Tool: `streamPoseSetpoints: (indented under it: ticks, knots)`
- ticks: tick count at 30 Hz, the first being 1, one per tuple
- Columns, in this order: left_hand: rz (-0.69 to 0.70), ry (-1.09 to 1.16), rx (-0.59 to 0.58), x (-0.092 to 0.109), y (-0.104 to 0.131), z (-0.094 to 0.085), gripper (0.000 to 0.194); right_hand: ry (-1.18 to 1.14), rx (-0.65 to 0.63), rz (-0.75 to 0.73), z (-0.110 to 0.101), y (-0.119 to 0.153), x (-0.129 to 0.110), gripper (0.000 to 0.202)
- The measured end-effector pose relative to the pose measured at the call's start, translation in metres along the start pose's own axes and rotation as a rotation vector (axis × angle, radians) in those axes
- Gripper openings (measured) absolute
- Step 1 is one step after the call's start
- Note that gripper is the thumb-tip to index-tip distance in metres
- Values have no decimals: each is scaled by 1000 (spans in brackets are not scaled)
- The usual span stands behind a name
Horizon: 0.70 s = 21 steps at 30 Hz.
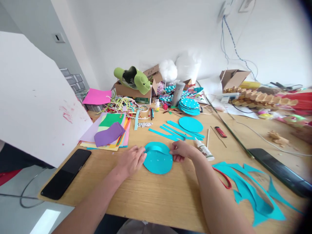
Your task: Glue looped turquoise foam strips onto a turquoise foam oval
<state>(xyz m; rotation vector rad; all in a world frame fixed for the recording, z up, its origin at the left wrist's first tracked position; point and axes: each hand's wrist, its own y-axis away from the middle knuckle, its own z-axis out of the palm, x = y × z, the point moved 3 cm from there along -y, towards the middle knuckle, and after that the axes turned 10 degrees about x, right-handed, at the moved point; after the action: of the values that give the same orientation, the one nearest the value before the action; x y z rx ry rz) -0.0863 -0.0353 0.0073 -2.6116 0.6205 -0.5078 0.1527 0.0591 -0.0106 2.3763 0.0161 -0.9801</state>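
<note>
Disc (158, 165), opposite edges in left hand (133, 160) and right hand (181, 150) pinches, open tabletop (156, 196) nearer

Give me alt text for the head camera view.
A left hand and right hand hold opposite edges of a flat, round turquoise disc, a bowed turquoise strip across it, at a brown wooden table. Nearby lie loose turquoise strips, a white plastic bottle and curved turquoise offcuts.

White wall (136, 32), wooden table (156, 198) — pale floor (14, 217)
</note>
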Motion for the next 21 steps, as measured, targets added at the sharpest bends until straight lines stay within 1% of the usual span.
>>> streamPoseSetpoints:
  ticks: [7, 14, 21]
  knots:
    - [22, 2, -22, 2, 2, 2, 34, 4, 21, 4, 3, -4, 2, 20]
    - [4, 25, 1, 3, 3, 0, 36, -6, 118, 23, 9, 4, 2, 22]
    - [-2, 34, -10, 1, 4, 0, 38, -30, 135, 31, 10, 9, 1, 18]
